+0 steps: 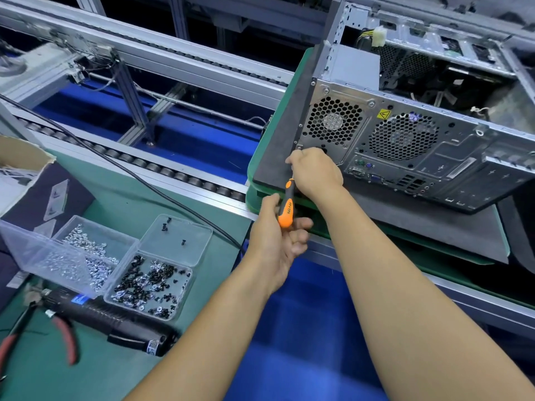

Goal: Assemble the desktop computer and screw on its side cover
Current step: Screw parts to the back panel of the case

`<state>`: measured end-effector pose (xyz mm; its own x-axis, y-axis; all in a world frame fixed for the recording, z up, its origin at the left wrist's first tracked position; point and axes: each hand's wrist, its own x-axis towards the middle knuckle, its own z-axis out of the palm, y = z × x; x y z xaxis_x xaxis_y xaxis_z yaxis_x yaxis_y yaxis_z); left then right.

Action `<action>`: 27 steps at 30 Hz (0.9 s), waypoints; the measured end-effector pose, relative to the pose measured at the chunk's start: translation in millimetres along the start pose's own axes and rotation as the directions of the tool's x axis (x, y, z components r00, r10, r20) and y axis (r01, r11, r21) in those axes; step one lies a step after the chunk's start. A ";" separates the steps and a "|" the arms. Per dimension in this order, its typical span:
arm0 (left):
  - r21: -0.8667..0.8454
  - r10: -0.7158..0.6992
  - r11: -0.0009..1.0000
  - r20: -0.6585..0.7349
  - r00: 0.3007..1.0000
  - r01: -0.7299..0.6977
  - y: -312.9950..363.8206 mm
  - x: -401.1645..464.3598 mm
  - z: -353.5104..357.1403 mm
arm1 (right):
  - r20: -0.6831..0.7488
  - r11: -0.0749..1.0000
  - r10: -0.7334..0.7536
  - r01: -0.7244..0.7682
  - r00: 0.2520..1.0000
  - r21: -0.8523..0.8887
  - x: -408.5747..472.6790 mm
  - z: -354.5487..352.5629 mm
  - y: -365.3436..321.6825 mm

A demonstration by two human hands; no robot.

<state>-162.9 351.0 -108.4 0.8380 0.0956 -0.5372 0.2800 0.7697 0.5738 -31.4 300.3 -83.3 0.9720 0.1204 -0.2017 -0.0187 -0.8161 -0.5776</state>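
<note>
One view only, head camera. Grey steel desktop computer case (405, 134) lies on its side on a dark mat over a green pallet (254, 169), rear panel facing the person, top side open with internals showing. No side cover visible on the open face yet.

Right hand (314, 172) sits at the lower left corner of the rear panel, fingers clenched there, apparently pinching something small at a screw hole; can't tell what, it's hidden. Left hand (278, 241) holds the orange-and-black-handled screwdriver (286, 205) loosely between thumb and curled fingers, shaft pointing up toward the right hand; tip is hidden behind it.

On the green table (139, 209): clear plastic compartment box of silver and black screws (121, 264), black electric screwdriver (110, 322), red-handled pliers (58, 337). Roller conveyor (144, 166) runs behind.

Handling judgement:
- Case: heavy, rigid sheet steel, edges likely sharp. Grip by the frame rails or rear corners, not the fan grilles or port area.
- Screws: tiny, slippery, easy to drop into the chassis. Pinch by the head, start by hand.
- Screwdriver: rubberised handle, good grip; needs a firmer full-palm hold before applying torque.

Looks like rear panel screw work; cover step still ahead.
</note>
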 end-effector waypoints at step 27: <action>0.658 0.681 0.523 0.059 0.730 -0.541 1.0 7.9 -2.2 | -0.051 0.993 -0.021 0.014 0.998 -0.116 1.1 2.3 -4.6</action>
<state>-157.1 353.9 -113.5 0.8298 0.5569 0.0354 0.0010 -0.0648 0.9979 -30.8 305.5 -82.6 0.9830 0.1079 -0.1488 0.0227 -0.8746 -0.4844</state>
